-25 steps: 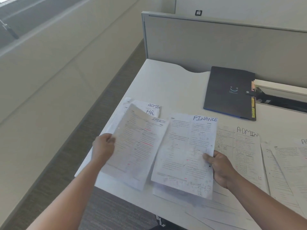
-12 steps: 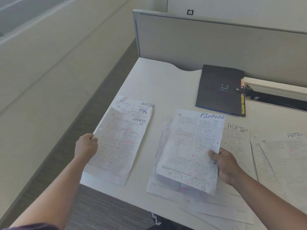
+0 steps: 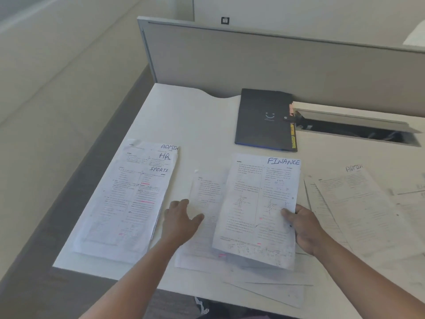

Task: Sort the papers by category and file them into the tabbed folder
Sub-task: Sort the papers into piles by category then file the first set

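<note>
My right hand (image 3: 303,229) grips the right edge of a printed sheet headed FINANCE (image 3: 257,210), lifted above the desk. Beside it my left hand (image 3: 181,223) hovers with fingers spread over a loose sheet (image 3: 207,192) lying under the FINANCE sheet. A stack of papers (image 3: 128,199) with SPORTS on top and HR and ADMIN headings showing behind lies flat at the desk's left edge. The dark tabbed folder (image 3: 264,118), closed, with coloured tabs on its right side, lies at the back of the desk.
More sheets, one headed ADMIN (image 3: 354,199), spread over the right of the white desk (image 3: 184,118). Further papers lie under my right arm at the front edge. A cable slot with a raised lid (image 3: 358,127) opens behind the folder. A grey partition (image 3: 253,63) backs the desk.
My left hand set the SPORTS sheet down on the left stack, let go and moved right toward the loose sheet. My right hand kept hold of the FINANCE sheet.
</note>
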A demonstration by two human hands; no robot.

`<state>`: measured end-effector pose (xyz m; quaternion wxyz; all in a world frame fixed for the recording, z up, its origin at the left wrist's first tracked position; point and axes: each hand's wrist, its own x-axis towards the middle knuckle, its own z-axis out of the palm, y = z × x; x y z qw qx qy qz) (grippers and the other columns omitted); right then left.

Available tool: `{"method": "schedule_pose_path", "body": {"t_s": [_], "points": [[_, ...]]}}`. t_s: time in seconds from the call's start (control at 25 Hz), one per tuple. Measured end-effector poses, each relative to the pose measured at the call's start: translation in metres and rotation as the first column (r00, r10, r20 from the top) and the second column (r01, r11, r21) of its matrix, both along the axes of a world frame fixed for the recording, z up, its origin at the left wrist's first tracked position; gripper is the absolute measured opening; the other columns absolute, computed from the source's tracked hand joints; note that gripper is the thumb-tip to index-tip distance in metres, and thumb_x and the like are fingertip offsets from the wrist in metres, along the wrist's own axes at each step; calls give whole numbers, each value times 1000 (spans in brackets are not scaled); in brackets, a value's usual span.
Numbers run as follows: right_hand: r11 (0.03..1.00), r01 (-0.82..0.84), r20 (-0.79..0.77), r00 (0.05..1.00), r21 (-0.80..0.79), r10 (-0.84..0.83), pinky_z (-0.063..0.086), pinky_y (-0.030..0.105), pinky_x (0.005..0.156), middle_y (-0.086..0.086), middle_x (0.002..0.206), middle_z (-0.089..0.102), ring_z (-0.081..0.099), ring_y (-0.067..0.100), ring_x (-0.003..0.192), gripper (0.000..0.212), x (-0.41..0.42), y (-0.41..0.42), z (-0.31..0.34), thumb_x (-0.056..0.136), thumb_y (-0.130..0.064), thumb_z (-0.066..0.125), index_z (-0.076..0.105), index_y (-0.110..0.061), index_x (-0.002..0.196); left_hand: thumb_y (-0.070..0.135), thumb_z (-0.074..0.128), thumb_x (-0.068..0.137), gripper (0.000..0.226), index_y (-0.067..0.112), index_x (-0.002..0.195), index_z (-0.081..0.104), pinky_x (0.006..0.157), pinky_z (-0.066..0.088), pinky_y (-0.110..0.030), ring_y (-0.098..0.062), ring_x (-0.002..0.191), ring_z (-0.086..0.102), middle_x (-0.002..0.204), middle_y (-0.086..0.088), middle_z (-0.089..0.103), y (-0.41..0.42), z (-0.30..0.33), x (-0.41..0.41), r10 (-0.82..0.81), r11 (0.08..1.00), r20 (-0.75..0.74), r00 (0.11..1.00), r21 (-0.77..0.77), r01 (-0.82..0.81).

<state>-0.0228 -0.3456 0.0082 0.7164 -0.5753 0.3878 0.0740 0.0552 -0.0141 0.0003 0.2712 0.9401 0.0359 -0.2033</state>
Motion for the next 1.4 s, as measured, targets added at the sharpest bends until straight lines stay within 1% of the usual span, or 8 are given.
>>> {"method": "schedule_pose_path", "body": {"t_s": [0.16,0.32,0.4,0.48,0.56,0.68,1.0,1.4], "points": [[1000,12,-1,1000,15,-12,62,44,79,12,119,76,73,35,108,23,-14,-27,-3,105,-5,55,70,-7,124,55,75,85,93,23,157,25,102,43,-46,-31,141,29,155,-2,27,-26,1,-28,65,991,-65,996,125,-56],[998,8,-5,1000,64,-7,61,46,82,12,121,76,72,36,111,25,-28,-54,-10,105,-6,56,69,-6,127,34,91,73,91,14,143,36,102,47,-47,-36,125,46,140,-11,39,-27,1,-26,195,981,-76,978,21,-194],[998,-8,-1,1000,69,8,61,48,85,12,121,76,72,36,111,25,-32,-63,-12,106,-6,56,69,-6,127,27,95,66,84,13,131,43,92,53,-46,-32,110,55,125,-9,50,-26,4,-22,266,963,-109,958,-20,-270],[997,-36,1,999,76,36,60,53,90,13,121,76,72,37,110,25,-35,-70,-13,106,-6,55,70,-7,125,21,91,69,67,16,119,47,81,56,-42,-28,98,61,109,-2,58,-31,9,-25,293,954,-117,949,-22,-298],[995,-61,1,998,83,61,59,56,93,13,120,77,73,38,109,24,-38,-76,-14,105,-6,56,71,-7,124,13,76,82,35,14,106,52,74,54,-38,-27,89,60,94,3,59,-35,11,-29,309,951,-51,950,-8,-310],[991,-87,3,996,99,87,59,56,92,12,118,77,72,38,109,24,-37,-84,-15,105,-6,56,70,-7,124,5,55,92,6,10,95,57,63,47,-35,-29,80,59,88,-3,61,-32,14,-30,390,921,56,919,-7,-390],[991,-91,12,996,101,91,60,50,87,12,117,78,73,36,107,23,-28,-80,-15,105,-7,56,72,-8,121,2,43,96,18,13,98,58,55,39,-28,-14,74,52,93,-5,62,-24,20,-2,432,902,93,897,-26,-431],[997,-7,7,1000,78,6,59,53,93,11,118,78,73,36,110,25,-14,-63,-13,105,-6,56,71,-7,125,1,45,95,13,7,95,56,54,36,-29,-24,75,52,83,-2,55,-27,10,67,335,942,102,937,2,-337]]}}
